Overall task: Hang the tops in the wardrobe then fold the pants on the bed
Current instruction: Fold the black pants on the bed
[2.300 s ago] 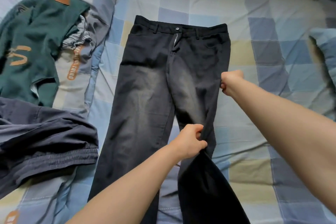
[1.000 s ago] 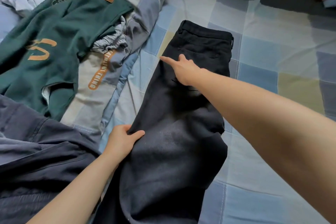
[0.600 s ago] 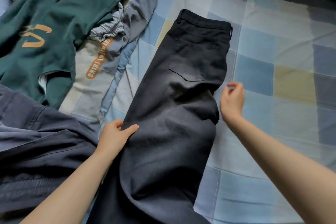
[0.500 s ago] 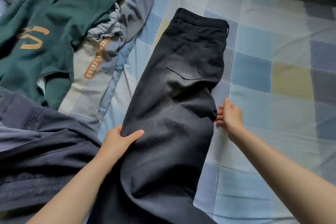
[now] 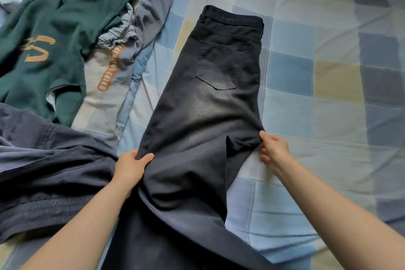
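Left hand (image 5: pixel 131 165): forearm enters from the lower left and reaches forward over the bed (image 5: pixel 306 116). Thumb lies on top of the cloth and the other fingers curl beneath, gripping the left edge of the black jeans (image 5: pixel 203 120) about midway down their visible length.

Right hand (image 5: pixel 272 149): forearm enters from the lower right, angled inward. Fingers bent, thumb tip against the jutting corner of cloth at the crotch seam on the right edge of the jeans; the fingers pinch that corner, with the lower fingers curled over the sheet just beside it.

Black jeans: lie lengthwise in the middle of the bed, folded in half along their length so one leg lies over the other. Waistband at the far end, back pocket facing up. Dark fabric with a pale faded patch below the pocket. Cloth between the two hands is creased, with a short fold running down from the crotch corner. The leg end runs out of view at the bottom edge.

Bed: checked sheet in pale blue, grey, yellow and white squares.

Green top (image 5: pixel 50 35): crumpled at the upper left, orange lettering and a tan patch near the collar.

Navy garment (image 5: pixel 43 171): bunched at the left, touching the left hand's side of the jeans.
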Demonstrator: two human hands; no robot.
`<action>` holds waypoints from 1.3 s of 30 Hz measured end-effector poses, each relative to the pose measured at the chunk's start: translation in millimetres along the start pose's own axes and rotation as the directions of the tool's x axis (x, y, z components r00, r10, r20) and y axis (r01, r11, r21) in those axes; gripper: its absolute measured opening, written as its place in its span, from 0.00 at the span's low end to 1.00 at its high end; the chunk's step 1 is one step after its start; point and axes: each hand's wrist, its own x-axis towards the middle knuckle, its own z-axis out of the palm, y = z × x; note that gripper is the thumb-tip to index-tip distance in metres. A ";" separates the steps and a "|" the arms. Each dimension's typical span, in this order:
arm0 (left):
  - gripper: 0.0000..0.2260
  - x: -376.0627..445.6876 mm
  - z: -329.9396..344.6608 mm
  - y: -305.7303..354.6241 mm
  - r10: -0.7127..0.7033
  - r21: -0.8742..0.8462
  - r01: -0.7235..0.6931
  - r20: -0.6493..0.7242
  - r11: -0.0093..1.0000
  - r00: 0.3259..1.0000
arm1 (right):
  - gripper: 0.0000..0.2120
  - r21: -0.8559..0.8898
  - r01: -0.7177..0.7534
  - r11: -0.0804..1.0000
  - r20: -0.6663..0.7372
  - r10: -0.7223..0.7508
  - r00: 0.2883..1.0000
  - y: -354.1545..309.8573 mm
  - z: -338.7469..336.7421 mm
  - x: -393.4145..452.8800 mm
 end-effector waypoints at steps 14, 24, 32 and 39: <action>0.17 -73.9 -7.9 -36.2 -0.212 -0.267 0.260 0.195 0.928 0.958 | 0.30 -0.662 0.178 0.728 0.549 0.309 0.777 79.5 -58.2 -104.7; 0.18 -191.0 -11.8 -53.6 -0.198 -0.173 0.375 0.614 0.911 0.764 | 0.07 -0.517 0.817 0.254 0.833 -0.070 0.549 135.6 -80.9 -248.5; 0.25 -265.2 -31.8 -120.4 -0.303 -0.152 0.453 0.556 0.878 0.774 | 0.23 -0.478 0.553 0.683 0.865 0.256 0.431 173.3 -50.9 -382.2; 0.08 -248.0 -100.7 -209.7 -0.277 -0.099 0.354 0.441 0.930 0.854 | 0.12 -0.506 0.137 0.851 0.348 0.057 0.936 223.1 -36.0 -350.2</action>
